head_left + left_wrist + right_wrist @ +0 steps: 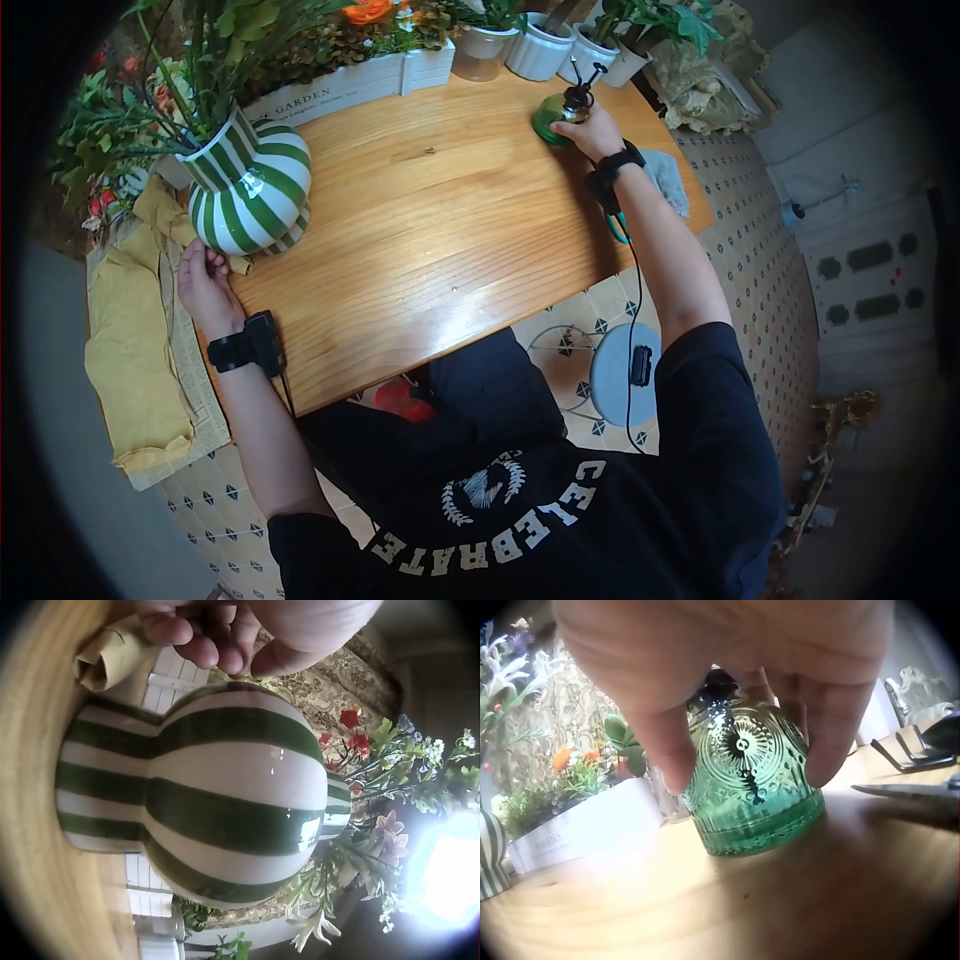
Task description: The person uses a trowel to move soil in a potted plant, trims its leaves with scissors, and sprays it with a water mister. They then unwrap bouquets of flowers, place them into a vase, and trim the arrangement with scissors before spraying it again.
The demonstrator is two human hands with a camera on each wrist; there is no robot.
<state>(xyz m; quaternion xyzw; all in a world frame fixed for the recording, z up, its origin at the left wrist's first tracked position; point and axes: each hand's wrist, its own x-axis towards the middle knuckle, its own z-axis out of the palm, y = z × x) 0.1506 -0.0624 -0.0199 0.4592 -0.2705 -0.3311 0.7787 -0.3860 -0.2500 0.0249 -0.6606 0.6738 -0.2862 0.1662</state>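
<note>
My right hand [595,132] grips a green glass spray bottle [547,120] with a black pump top, toward the back right of the wooden table. In the right wrist view, thumb and fingers straddle the embossed bottle [754,802], whose lower part looks deeper green. At the left, a green-and-white striped vase [250,200] stands on the table with leafy stems in its neck. My left hand [207,288] is beside the vase's lower side, fingers loosely curled and holding nothing. The left wrist view has those fingertips [199,652] right by the vase's rounded body [232,787].
A white planter box [350,95] of flowers and several potted plants line the back edge. Yellow cloth [135,340] lies over newspaper at the left. Near the right edge are a grey cloth [664,180], a small black rake [915,759] and a pointed metal blade [900,792].
</note>
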